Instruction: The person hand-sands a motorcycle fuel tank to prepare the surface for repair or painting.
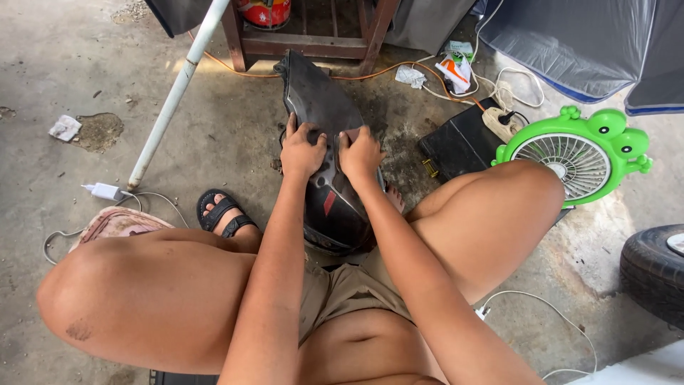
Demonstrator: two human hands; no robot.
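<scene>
Black plastic, scuffed and dusty, fills the middle of the view: a long motorcycle body panel (pixel 322 135) stands tilted on the concrete floor (pixel 214 128), its lower end wedged between the knees of a person squatting over it, apparently so the legs brace it while both hands work. The left hand (pixel 302 151) lies spread on the panel's left side, fingers curled over its edge, seemingly steadying it. The right hand (pixel 360 151) presses a small brownish pad (pixel 352 134), perhaps sandpaper, flat against the surface, fingers closed down on it. A red mark shows lower on the panel. A sandalled foot (pixel 222 214) is planted just left of the panel. Toward the floor's right edge a green frog-shaped fan (pixel 581 153) faces the person, beside a black case (pixel 459 142) and a power strip (pixel 499 122) trailing white and orange cables. A white pole (pixel 178 89) leans at the left, and a tyre (pixel 654 274) sits at the far right edge.
</scene>
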